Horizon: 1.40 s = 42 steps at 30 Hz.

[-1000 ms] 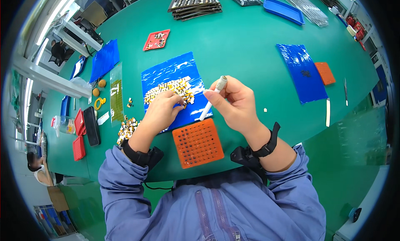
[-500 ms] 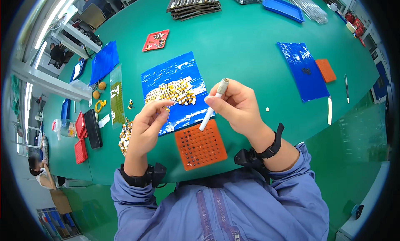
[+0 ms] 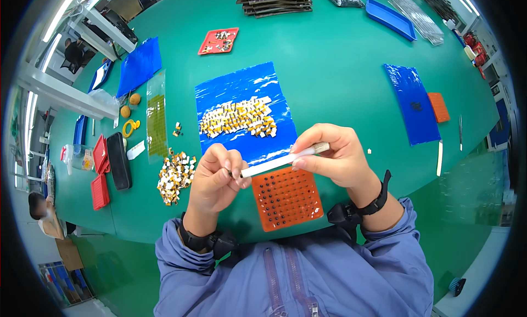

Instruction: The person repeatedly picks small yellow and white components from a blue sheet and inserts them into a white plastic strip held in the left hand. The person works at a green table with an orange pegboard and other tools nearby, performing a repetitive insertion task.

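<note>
My right hand [image 3: 341, 157] is closed round a white pen-shaped tool [image 3: 269, 164], held nearly level with its dark-tipped end pointing left. That end meets the fingertips of my left hand [image 3: 217, 180], which pinch a tiny dark piece [image 3: 230, 174] too small to name. Just below the tool lies an orange tray [image 3: 288, 201] with rows of holes, many holding small black parts. Beyond my hands, a blue sheet [image 3: 241, 84] bears rows of small white-and-yellow parts [image 3: 239, 118]. A loose heap of similar parts [image 3: 175, 177] sits left of my left hand.
At left are a black case [image 3: 119, 160], red trays [image 3: 100, 192], a yellow tape roll [image 3: 130, 128] and a green strip sheet [image 3: 156, 119]. Farther off are a red tray [image 3: 218, 41] and stacked panels [image 3: 274, 1]. To the right lie another blue sheet [image 3: 413, 106] and tweezers [image 3: 460, 133].
The tool has swung from steeply tilted to nearly level, its tip now at my left fingertips. My left hand has moved right and nearer to me. The view has shifted slightly.
</note>
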Available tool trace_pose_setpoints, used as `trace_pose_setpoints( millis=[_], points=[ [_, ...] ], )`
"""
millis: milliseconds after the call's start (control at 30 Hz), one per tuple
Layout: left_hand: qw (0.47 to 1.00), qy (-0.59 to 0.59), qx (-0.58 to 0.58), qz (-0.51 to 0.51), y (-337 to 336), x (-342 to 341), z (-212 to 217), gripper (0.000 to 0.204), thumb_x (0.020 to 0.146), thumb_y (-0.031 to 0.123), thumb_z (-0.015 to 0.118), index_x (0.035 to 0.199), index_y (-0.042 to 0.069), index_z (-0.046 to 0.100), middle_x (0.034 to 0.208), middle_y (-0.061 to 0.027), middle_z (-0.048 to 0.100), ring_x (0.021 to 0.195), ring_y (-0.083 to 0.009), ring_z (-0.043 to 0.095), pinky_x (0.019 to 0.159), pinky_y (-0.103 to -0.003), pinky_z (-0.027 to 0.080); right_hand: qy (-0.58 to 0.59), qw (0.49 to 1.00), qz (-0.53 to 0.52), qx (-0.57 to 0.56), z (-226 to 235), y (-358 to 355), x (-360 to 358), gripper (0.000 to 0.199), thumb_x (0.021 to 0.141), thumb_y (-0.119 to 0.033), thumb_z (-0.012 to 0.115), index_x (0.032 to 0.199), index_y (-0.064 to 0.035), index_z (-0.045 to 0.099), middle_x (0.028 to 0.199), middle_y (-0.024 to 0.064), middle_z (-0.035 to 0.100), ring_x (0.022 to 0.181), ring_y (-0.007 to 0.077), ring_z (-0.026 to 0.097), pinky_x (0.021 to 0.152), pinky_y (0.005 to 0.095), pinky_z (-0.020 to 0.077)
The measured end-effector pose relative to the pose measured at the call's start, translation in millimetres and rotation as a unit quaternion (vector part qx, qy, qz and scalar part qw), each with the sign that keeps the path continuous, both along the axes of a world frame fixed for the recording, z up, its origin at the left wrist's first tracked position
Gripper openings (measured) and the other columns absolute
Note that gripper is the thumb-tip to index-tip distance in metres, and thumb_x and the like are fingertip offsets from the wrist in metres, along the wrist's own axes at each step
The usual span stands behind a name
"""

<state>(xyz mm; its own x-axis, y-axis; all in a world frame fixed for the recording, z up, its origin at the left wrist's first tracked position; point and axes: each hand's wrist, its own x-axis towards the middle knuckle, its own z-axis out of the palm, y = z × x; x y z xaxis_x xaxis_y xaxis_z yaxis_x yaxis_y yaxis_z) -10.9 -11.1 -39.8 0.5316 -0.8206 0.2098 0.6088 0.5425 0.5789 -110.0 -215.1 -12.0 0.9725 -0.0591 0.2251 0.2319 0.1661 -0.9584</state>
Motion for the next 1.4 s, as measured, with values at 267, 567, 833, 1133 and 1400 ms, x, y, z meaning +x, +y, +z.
trace_pose_setpoints(
  millis=[267,567,833,1133,1400],
  points=[
    [1.000,-0.021,0.019,-0.011,0,-7,3,0.011,0.082,0.009,0.056,0.083,0.006,0.045,0.074,-0.0051,0.047,0.068,-0.0153,0.051,0.061,-0.029,0.044,-0.019,0.998,0.006,-0.054,-1,1,2,0.012,0.075,-0.001,0.063,0.086,-0.0003,0.059,0.079,0.0036,0.060,0.073,0.0077,0.055,0.065,0.0208,0.0434],
    [0.998,-0.042,0.037,0.002,0,-9,3,0.011,0.082,0.008,0.057,0.082,0.005,0.046,0.072,-0.0053,0.047,0.066,-0.0152,0.051,0.059,-0.028,0.043,-0.030,0.996,0.011,-0.078,-1,-1,3,0.011,0.076,-0.002,0.062,0.086,0.0002,0.059,0.079,0.0040,0.060,0.073,0.0082,0.055,0.064,0.0214,0.0438],
    [0.996,-0.068,0.048,0.016,-1,-11,5,0.010,0.082,0.006,0.057,0.081,0.005,0.047,0.072,-0.0053,0.048,0.067,-0.0161,0.052,0.060,-0.027,0.044,-0.097,0.982,0.000,-0.161,-1,-3,7,0.010,0.079,-0.006,0.060,0.086,0.0005,0.059,0.074,0.0051,0.059,0.067,0.0121,0.055,0.060,0.0228,0.0431],
    [0.989,-0.126,0.071,0.037,0,-10,6,0.015,0.082,0.012,0.058,0.080,0.007,0.044,0.071,-0.0043,0.045,0.063,-0.0160,0.047,0.055,-0.028,0.041,-0.090,0.982,-0.040,-0.159,2,5,5,0.006,0.077,-0.005,0.060,0.082,-0.0005,0.058,0.073,0.0054,0.057,0.066,0.0142,0.055,0.059,0.0245,0.0430],
    [0.992,-0.108,0.058,0.040,2,-9,7,0.013,0.080,0.008,0.059,0.079,0.005,0.046,0.072,-0.0059,0.047,0.065,-0.0166,0.050,0.058,-0.027,0.042,-0.126,0.960,-0.018,-0.248,6,2,5,0.006,0.077,-0.006,0.060,0.081,-0.0021,0.058,0.071,0.0069,0.055,0.065,0.0183,0.053,0.057,0.0269,0.0417]
  ],
)
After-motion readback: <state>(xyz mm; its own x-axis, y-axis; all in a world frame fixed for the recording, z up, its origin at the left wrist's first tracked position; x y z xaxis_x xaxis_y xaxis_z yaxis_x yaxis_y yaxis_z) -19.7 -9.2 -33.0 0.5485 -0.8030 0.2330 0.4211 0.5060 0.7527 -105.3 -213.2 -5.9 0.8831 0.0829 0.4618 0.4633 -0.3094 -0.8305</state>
